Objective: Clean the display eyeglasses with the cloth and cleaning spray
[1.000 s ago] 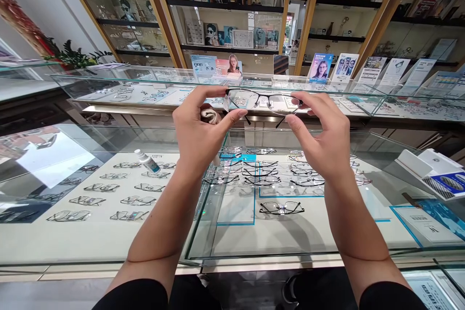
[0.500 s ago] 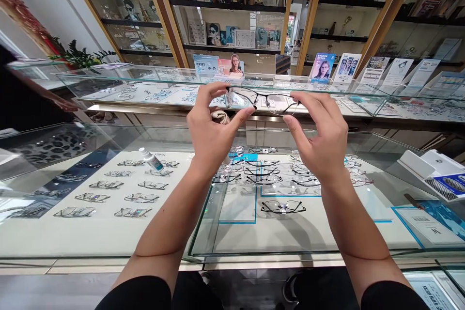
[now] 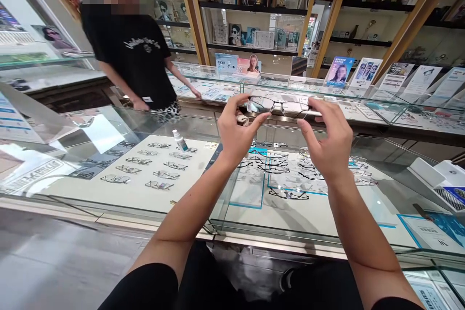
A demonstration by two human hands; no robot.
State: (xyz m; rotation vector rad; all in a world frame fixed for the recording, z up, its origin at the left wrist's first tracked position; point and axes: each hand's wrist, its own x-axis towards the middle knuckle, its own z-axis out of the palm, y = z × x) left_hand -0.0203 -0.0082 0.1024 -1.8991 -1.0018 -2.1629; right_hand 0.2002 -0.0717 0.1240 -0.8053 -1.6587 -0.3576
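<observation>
A pair of glasses (image 3: 278,106) with a dark upper frame is held up in front of me over the glass counter. My left hand (image 3: 238,131) grips its left end between thumb and fingers, and a rolled beige cloth (image 3: 242,119) is tucked in the same palm. At the other end, my right hand (image 3: 327,138) pinches the frame near the hinge, thumb underneath. Below the hands, a single pair of dark-framed glasses (image 3: 288,194) lies in the display case, in front of rows of others.
A small white spray bottle (image 3: 179,140) stands on the glass counter (image 3: 138,201) to the left. Another person (image 3: 131,58) in a black shirt is beyond the counter. A white box (image 3: 436,179) sits at right; upright cards (image 3: 340,71) line the far showcase.
My view has swung left, bringing the other person's upper body into sight. Both hands still hold the glasses up, with little change in grip.
</observation>
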